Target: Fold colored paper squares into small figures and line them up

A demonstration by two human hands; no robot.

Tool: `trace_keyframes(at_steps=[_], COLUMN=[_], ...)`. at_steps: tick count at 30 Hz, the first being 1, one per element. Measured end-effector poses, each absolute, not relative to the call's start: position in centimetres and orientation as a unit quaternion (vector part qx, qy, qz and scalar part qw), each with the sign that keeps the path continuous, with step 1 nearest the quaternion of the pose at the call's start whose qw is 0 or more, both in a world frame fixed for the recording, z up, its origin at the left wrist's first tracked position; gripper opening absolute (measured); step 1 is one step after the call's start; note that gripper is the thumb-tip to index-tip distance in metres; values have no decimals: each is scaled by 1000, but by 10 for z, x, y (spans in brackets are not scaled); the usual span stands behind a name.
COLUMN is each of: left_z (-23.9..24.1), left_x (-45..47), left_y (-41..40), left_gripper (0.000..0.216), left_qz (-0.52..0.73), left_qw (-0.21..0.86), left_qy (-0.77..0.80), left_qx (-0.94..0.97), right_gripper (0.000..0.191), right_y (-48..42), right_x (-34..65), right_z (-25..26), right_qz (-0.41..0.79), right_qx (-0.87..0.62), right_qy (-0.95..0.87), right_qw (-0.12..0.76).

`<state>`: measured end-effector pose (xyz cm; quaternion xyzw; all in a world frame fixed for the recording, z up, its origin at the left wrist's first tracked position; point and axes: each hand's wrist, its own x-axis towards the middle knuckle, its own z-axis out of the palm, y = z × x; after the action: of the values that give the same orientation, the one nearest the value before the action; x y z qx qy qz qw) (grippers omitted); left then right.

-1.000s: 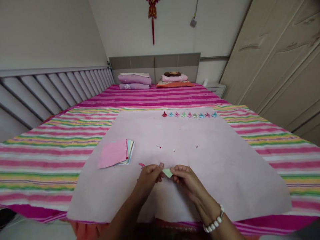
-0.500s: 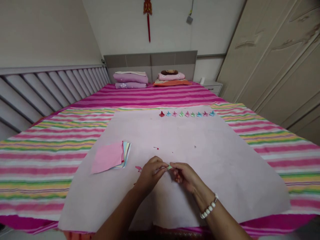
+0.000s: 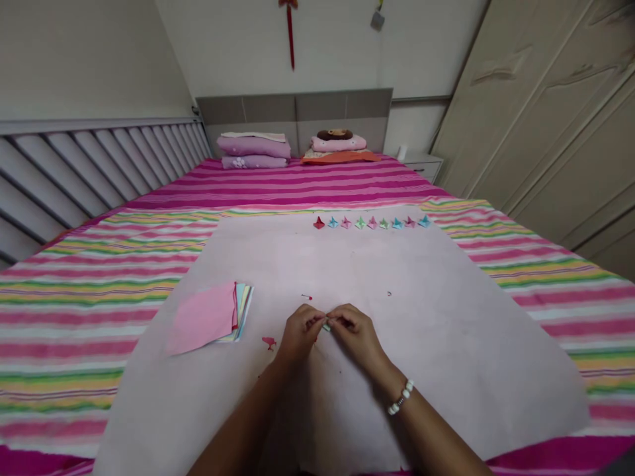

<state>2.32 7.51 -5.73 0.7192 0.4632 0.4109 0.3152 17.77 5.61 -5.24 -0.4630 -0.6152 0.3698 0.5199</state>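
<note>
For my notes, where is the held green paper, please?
In the head view, the green paper is below centre, between the left hand and right hand.

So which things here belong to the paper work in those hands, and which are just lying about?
Seemingly part of it:
small green paper, held between left hand and right hand
stack of coloured paper
row of nine folded pieces

Apparently just there:
folded purple bedding
red wall hanging
white cylinder

Left hand [image 3: 299, 332] and right hand [image 3: 358, 332] meet just below frame centre, both in a pinch grip, tips close together, backs of hands up, fingers curled. Left forearm [image 3: 248, 413] slants up from lower centre-left; right forearm [image 3: 429, 420] from lower right. Wrists apart.
</note>
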Motion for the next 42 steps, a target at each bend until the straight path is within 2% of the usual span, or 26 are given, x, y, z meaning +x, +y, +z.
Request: trace_keyframes(at_steps=[6, 23, 42], left_z=[-71, -76, -75], left_x=[22, 27, 31], left_y=[78, 71, 64], left_gripper=[14, 15, 12], left_qz=[406, 408, 414], left_qw=[307, 293, 288], left_qy=[465, 485, 516], left_qx=[725, 716, 692], right_gripper=[11, 14, 12], right_y=[59, 55, 52], right_x=[177, 177, 176], right_z=[-63, -83, -80], right_qz=[360, 412, 368], right_qx=[-478, -488, -495], right_qy=[-628, -568, -597], right_qw=[497, 520, 513])
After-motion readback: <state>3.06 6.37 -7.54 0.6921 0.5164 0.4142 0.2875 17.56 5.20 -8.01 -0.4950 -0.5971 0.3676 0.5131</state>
